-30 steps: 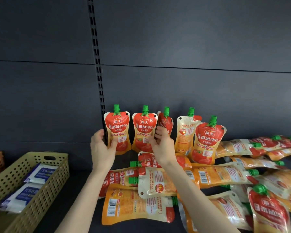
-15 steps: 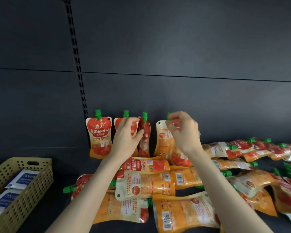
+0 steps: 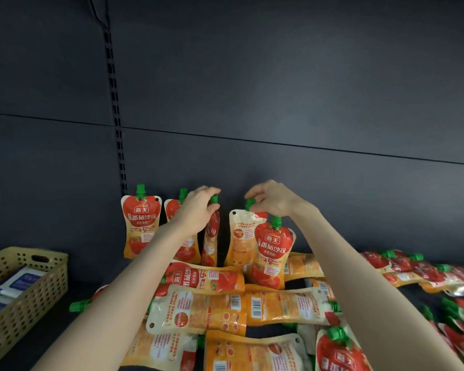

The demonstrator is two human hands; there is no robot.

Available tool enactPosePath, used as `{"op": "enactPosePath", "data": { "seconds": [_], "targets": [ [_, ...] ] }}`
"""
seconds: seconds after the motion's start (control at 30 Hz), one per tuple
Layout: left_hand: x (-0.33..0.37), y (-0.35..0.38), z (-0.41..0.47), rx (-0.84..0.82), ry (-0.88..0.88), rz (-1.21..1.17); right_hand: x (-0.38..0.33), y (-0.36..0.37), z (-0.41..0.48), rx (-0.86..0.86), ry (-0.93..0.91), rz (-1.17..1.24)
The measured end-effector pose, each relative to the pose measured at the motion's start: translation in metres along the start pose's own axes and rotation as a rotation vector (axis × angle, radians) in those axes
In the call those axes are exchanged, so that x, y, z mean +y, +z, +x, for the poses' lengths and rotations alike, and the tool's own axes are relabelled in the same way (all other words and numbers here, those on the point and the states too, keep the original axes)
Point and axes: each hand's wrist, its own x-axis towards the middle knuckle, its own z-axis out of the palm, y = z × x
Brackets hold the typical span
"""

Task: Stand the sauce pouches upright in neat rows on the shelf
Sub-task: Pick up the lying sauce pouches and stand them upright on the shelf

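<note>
Several red-and-orange sauce pouches with green caps stand upright against the dark back wall. The leftmost pouch (image 3: 140,223) stands alone. My left hand (image 3: 198,210) pinches the green cap of the third pouch (image 3: 210,242), which is turned edge-on; the second pouch (image 3: 172,212) is partly hidden behind that hand. My right hand (image 3: 272,200) pinches the green cap of the fourth pouch (image 3: 240,242), which shows its orange back. A fifth pouch (image 3: 272,253) stands just in front of it. Many more pouches (image 3: 204,309) lie flat in a heap on the shelf.
A beige perforated basket (image 3: 24,295) with blue-and-white packets sits at the left on the shelf. A slotted upright rail (image 3: 115,116) runs down the back wall. Flat pouches (image 3: 413,271) spread out to the right edge.
My left hand rose from the second pouch's front to the third pouch's cap. My right hand stays at the fourth pouch's cap. The view has shifted slightly.
</note>
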Motion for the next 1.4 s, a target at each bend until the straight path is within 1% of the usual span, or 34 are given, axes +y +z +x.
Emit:
{"op": "enactPosePath", "data": {
  "seconds": [0.1,0.2,0.33,0.43,0.5,0.63,0.7,0.97,1.07,1.2,1.27,1.4],
  "targets": [
    [-0.002,0.002,0.007,0.041,-0.015,-0.044,0.005,0.000,0.006,0.038,-0.012,0.009],
    [-0.003,0.005,0.011,0.058,0.012,-0.079,0.013,-0.002,0.010,0.099,0.026,0.051],
    [-0.005,0.010,0.014,0.059,0.065,-0.041,0.025,-0.002,0.013,0.103,0.053,0.128],
    [-0.009,0.007,0.014,-0.016,0.107,-0.008,0.035,0.000,0.011,0.174,0.039,0.172],
    [-0.011,0.003,0.015,-0.095,0.101,-0.043,0.041,0.004,0.011,0.196,0.023,0.230],
    [-0.012,-0.005,0.016,-0.234,0.065,-0.124,0.048,0.011,0.013,0.160,-0.021,0.465],
    [-0.013,-0.006,0.017,-0.265,0.072,-0.095,0.050,0.012,0.013,0.160,-0.051,0.485],
    [-0.018,0.004,0.015,-0.148,0.045,-0.126,0.054,0.013,0.008,0.288,-0.117,0.522],
    [-0.017,0.006,0.015,-0.128,0.067,-0.101,0.056,0.010,0.010,0.323,-0.104,0.496],
    [-0.017,0.008,0.015,-0.091,0.098,-0.089,0.051,0.019,0.013,0.336,-0.078,0.371],
    [-0.017,0.008,0.013,-0.070,0.116,-0.072,0.049,0.021,0.015,0.390,-0.047,0.351],
    [-0.015,0.008,0.011,-0.044,0.108,-0.056,0.048,0.024,0.018,0.499,0.011,0.386]
  ]
}}
